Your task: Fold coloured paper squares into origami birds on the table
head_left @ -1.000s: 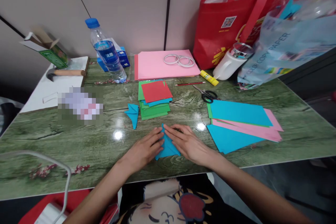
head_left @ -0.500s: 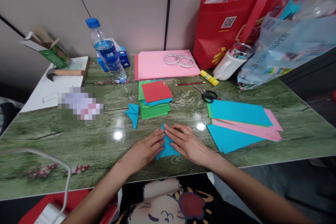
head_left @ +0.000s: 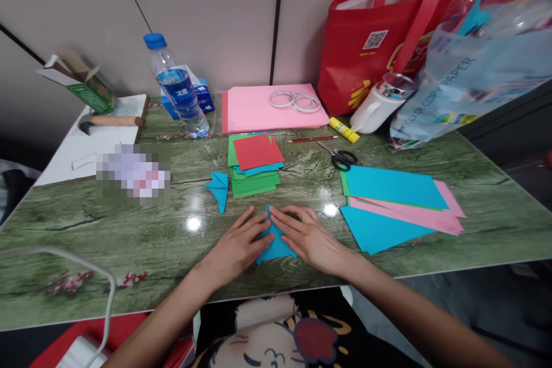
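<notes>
Creasing a fold, apparently, at the frame's lower centre: pressing with spread left hand (head_left: pixel 235 246) onto folded blue paper (head_left: pixel 276 249) and with flattened right hand (head_left: pixel 311 238), fingers mostly together; next probably calling for firm smoothing.

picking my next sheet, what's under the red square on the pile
Edges of green paper and blue paper stick out from under the red square. Their middles are covered, so the number of sheets and any hidden colours cannot be seen.
</notes>
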### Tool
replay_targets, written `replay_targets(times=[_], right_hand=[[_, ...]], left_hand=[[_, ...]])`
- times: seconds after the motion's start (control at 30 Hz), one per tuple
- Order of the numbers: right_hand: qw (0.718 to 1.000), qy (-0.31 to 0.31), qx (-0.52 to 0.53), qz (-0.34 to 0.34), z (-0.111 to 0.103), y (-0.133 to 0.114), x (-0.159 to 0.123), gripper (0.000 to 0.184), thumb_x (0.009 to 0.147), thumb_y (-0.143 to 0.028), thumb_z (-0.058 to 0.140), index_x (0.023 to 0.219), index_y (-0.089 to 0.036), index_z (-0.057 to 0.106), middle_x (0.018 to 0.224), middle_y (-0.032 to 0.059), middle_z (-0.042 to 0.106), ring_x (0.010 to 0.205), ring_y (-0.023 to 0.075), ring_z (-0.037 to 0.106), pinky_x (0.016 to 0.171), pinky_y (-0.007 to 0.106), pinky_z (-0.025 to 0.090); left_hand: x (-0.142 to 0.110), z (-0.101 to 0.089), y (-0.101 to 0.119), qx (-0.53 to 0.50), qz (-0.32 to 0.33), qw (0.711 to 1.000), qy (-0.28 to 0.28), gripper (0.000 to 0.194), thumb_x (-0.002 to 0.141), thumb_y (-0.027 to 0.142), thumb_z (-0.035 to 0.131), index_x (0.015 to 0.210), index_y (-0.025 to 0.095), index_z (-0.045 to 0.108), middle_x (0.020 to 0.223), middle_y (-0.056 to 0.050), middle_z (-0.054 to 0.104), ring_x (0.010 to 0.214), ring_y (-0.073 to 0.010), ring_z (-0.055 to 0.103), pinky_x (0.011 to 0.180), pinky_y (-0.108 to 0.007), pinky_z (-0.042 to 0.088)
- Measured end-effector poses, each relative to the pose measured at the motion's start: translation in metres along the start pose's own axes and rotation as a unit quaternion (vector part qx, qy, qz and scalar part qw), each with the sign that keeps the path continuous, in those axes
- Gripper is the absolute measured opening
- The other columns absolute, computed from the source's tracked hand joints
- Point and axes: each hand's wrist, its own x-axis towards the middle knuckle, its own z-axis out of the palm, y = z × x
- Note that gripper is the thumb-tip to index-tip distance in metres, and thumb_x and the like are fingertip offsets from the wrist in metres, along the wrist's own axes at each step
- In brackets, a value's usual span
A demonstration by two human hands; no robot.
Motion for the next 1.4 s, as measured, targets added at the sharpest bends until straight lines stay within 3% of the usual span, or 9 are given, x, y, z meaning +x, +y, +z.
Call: replay_targets(times=[0.2,0.37,0.63,0.83,0.97,1.27,1.4], right_hand=[[1.000,0.015,-0.005,0.015,0.004,0.000,-0.002,0.049,0.091,-0.026,0.041,0.138,-0.016,0.032,0.143,0.0087,0.036,0.116,0.0265,0.040,0.090,0.044,0.040],[1.000,-0.003,-0.013,0.005,0.002,0.001,0.000,0.047,0.092,-0.025,0.039,0.137,-0.017,0.034,0.142,0.0085,0.036,0.117,0.0269,0.039,0.090,0.044,0.039],[1.000,-0.007,0.003,0.003,0.000,0.000,0.000,0.048,0.092,-0.022,0.037,0.139,-0.021,0.029,0.143,0.0066,0.035,0.119,0.0270,0.037,0.091,0.047,0.038],[0.999,-0.013,0.031,0.019,-0.001,0.000,0.000,0.056,0.091,-0.023,0.039,0.143,-0.019,0.018,0.140,0.0083,0.041,0.120,0.0262,0.036,0.094,0.045,0.036],[0.998,-0.004,0.050,0.041,-0.001,-0.001,0.001,0.061,0.091,-0.023,0.039,0.144,-0.017,0.010,0.130,0.0122,0.050,0.120,0.0262,0.037,0.094,0.046,0.035],[0.998,-0.007,0.058,0.032,0.000,-0.001,0.001,0.064,0.091,-0.022,0.038,0.144,-0.017,0.003,0.134,0.0116,0.046,0.121,0.0271,0.034,0.095,0.047,0.033],[0.998,-0.012,0.042,0.034,0.001,-0.001,0.000,0.063,0.091,-0.022,0.038,0.144,-0.016,0.006,0.133,0.0131,0.046,0.121,0.0270,0.035,0.095,0.046,0.033]], left_hand=[[-0.001,0.002,-0.001,0.009,0.006,1.000,0.012,0.028,0.088,0.019,0.046,0.115,0.020,0.055,0.119,-0.009,0.057,0.130,-0.0256,0.033,0.101,-0.046,0.040],[-0.001,0.002,-0.002,-0.014,0.003,1.000,0.005,0.030,0.088,0.017,0.046,0.117,0.020,0.053,0.120,-0.010,0.057,0.131,-0.0245,0.032,0.103,-0.045,0.039],[0.009,-0.010,0.002,-0.006,0.009,0.999,-0.047,0.029,0.086,0.014,0.045,0.113,0.020,0.054,0.115,-0.009,0.057,0.130,-0.0245,0.034,0.107,-0.051,0.030],[0.019,-0.019,0.000,0.026,0.026,0.995,-0.090,0.014,0.084,0.017,0.049,0.093,0.020,0.059,0.105,-0.007,0.056,0.129,-0.0254,0.034,0.110,-0.048,0.026],[0.022,-0.021,0.000,0.044,0.037,0.994,-0.089,0.011,0.084,0.018,0.049,0.090,0.020,0.058,0.100,-0.006,0.055,0.126,-0.0259,0.036,0.110,-0.051,0.024],[0.025,-0.019,0.000,0.027,0.024,0.996,-0.080,0.008,0.082,0.021,0.049,0.082,0.019,0.057,0.096,-0.007,0.053,0.122,-0.0272,0.040,0.107,-0.048,0.029],[0.019,-0.018,0.002,0.020,0.020,0.997,-0.069,0.013,0.084,0.020,0.047,0.089,0.019,0.059,0.102,-0.007,0.054,0.126,-0.0256,0.036,0.110,-0.047,0.025]])
